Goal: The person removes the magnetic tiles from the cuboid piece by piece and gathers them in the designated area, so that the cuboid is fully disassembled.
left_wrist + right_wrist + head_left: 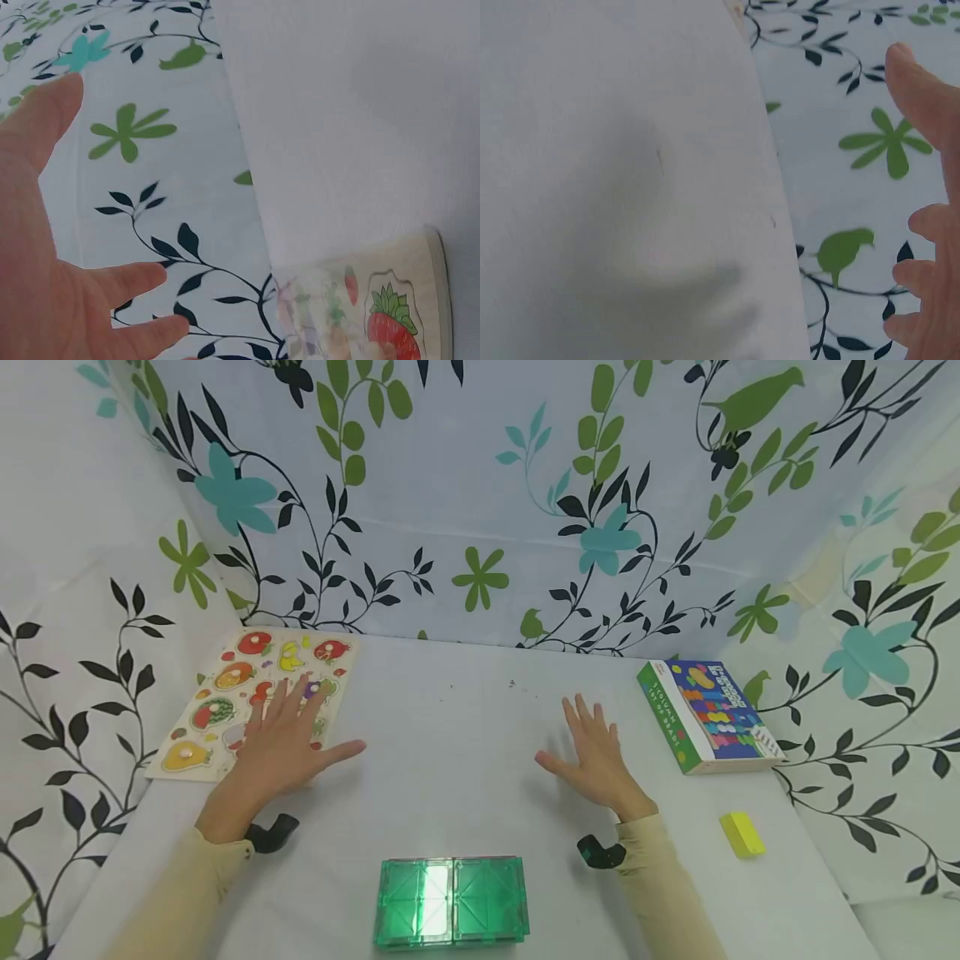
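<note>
Head view is showing two bare grips reaching over a white worktop [450, 760], neither of them holding anything. The left grip [277, 747] is spreading its relaxed fingers above the fruit puzzle board [213, 714], which is lying at the far left; the angle is leaving unclear whether any part of the palm is touching it. The right grip [592, 768] is extending its fingers too, hovering over the worktop and casting a soft shadow, with the bead box [708, 717] sitting beyond it at the right.

Risk is gathering mostly on the left, as I am judging it: a palm dropping carelessly could be nudging the board or dislodging fruit pieces, if those are sitting loosely. Nearer the person, the green plastic tiles [489, 902] are lying flat in two side-by-side groups between the forearms; a sleeve sweeping inward could be pushing them askew, and their slick-looking faces could be slipping under a hurried pinch. The yellow block [742, 835] is resting to the right of the right forearm, small enough that an elbow swinging outward could be knocking it toward the worktop's right edge. The box is standing near that edge too, so a backhand bump could be shifting it over.
</note>
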Motion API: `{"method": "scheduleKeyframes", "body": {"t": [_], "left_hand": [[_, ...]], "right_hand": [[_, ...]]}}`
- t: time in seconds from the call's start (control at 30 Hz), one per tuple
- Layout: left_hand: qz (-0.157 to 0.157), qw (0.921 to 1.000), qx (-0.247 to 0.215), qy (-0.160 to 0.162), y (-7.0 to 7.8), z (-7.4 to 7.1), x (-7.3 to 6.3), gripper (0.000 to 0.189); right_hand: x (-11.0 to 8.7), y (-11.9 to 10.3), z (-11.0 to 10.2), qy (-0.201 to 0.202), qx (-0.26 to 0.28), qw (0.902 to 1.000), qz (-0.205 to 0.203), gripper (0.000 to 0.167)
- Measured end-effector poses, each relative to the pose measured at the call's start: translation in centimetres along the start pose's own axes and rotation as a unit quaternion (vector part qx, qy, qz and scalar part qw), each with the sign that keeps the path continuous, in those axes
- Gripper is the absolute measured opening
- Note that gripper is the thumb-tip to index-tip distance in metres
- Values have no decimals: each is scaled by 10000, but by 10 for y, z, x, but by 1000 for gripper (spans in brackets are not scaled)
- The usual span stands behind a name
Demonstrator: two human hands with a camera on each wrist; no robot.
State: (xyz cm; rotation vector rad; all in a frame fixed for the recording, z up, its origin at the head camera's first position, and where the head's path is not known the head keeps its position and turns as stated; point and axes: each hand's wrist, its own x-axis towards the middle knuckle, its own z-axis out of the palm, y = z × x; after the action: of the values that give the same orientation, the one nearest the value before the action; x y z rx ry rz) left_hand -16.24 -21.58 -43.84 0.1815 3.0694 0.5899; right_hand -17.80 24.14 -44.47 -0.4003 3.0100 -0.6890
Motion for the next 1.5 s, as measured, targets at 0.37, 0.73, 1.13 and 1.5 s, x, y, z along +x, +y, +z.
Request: {"method": "scheduleKeyframes", "body": {"t": [0.37, 0.73, 1.13, 1.5], "left_hand": [[2031, 9692, -1173, 750, 50, -10, -54, 59], [2585, 9501, -1674, -499, 82, 16, -80, 77], [2835, 9335, -1726, -1358, 88, 42, -99, 100], [2908, 9366, -1588, -1141, 91, 50, -108, 91]], "right_hand": [[-56, -60, -11, -883, 1762, 9675, -1583, 80], [-84, -75, 18, -1188, 1619, 9443, -2609, 88], [-98, -77, 35, -270, 1236, 9498, -2860, 77], [-109, -79, 40, -187, 1514, 9476, -2806, 70]]}}
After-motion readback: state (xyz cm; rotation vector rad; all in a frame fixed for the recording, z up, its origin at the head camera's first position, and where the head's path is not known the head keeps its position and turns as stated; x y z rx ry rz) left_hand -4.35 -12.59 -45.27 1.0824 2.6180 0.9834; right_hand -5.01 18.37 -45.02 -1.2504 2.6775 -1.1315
